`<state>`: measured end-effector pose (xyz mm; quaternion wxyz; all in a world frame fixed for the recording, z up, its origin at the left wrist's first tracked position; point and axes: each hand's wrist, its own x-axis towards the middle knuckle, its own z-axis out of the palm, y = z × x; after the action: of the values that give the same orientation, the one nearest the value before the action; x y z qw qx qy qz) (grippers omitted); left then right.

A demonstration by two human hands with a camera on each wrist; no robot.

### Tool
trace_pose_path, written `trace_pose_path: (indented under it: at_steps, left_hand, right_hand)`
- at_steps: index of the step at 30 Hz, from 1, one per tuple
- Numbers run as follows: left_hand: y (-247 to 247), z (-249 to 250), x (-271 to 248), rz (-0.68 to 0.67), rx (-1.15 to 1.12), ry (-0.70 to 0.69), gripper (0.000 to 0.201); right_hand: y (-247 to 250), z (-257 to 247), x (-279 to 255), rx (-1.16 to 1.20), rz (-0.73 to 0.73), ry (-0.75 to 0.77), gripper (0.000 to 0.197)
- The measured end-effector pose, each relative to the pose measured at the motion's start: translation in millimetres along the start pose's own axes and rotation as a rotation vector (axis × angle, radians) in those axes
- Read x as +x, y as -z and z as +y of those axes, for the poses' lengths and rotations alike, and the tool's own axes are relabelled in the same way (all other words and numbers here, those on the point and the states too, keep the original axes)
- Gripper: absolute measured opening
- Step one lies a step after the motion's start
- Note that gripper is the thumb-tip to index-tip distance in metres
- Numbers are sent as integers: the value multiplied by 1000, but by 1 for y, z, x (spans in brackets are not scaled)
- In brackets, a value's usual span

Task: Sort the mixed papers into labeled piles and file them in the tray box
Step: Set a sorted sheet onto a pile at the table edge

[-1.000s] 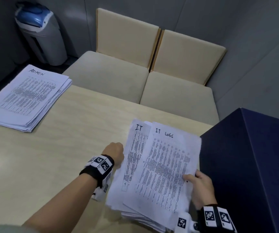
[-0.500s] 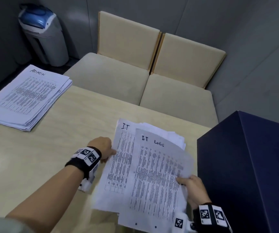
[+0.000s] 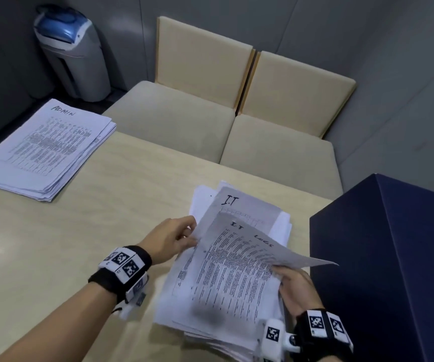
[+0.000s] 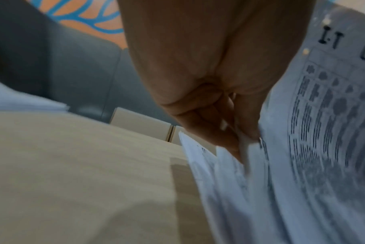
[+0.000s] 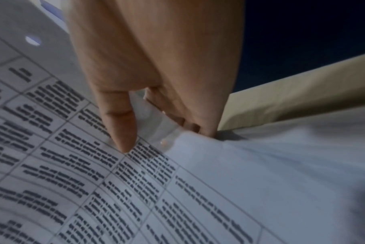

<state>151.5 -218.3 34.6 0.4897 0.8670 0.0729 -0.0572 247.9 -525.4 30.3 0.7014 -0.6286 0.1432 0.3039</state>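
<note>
A loose stack of printed sheets headed "IT", the IT papers point(image 3: 231, 278), is raised off the table's near right part between both hands. My left hand point(image 3: 184, 235) pinches the stack's left edge; the left wrist view shows its fingers point(image 4: 229, 132) curled round the IT papers point(image 4: 302, 148). My right hand point(image 3: 286, 280) grips the right edge, thumb on top and fingers beneath, as the right wrist view shows on the IT papers point(image 5: 135, 181). A second stack headed "ADMIN", the ADMIN pile point(image 3: 41, 150), lies flat at the far left. The dark blue tray box point(image 3: 388, 257) stands at the right.
The wooden table point(image 3: 93, 218) has bare surface between the two stacks. Behind it stand two beige chairs point(image 3: 210, 105) and a grey bin with a blue lid point(image 3: 72, 53) in the far left corner. Grey walls close off the space.
The IT papers have been lifted from lying flat and now tilt up, their top sheets fanning apart. My left hand has moved from the stack's side to pinching its left edge.
</note>
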Motion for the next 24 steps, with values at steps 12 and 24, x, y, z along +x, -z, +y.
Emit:
trace_pose_path:
  at_steps: [12, 24]
  left_hand:
    - [-31, -2, 15, 140, -173, 307, 25]
    - [-56, 8, 26, 306, -290, 168, 18]
  right_hand:
    - [-9, 3, -6, 25, 136, 46, 22]
    - [1, 4, -18, 83, 266, 34, 17]
